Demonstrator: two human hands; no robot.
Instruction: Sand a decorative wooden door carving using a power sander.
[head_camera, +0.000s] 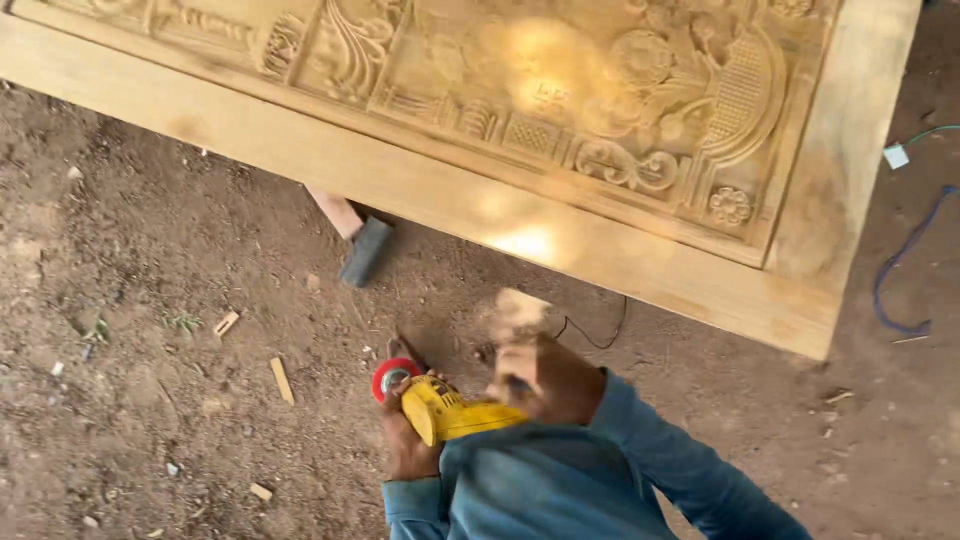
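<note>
From the head camera I see 1 view only, looking down past blue sleeves onto bare dirt. My left hand (408, 440) is wrapped around the front of a yellow angle grinder (455, 410), fingers curled shut on its body just behind the head. My right hand (535, 375) sits on the rear part of the tool, on the side nearer the door; it is blurred, so I cannot tell how tightly it is closed, only that it rests against the grinder.

The grinder is low in the frame, centre, held above the ground in front of my chest. Its long axis runs roughly left to right across the picture, tilted a little: the working end points to the left and slightly up, where the red disc (393, 377) sits, and the tail end disappears under my right hand. A thin black cord (598, 335) loops over the dirt just beyond that hand.

Above all this lies a large carved wooden door (560, 215), pale and ornate, spanning the top of the frame, raised off the ground on a wooden block (336, 212) with a dark grey piece (366, 251) beside it. Wood chips (281, 380) are scattered on the dirt to the left. A blue cable (903, 262) curls at the far right.
</note>
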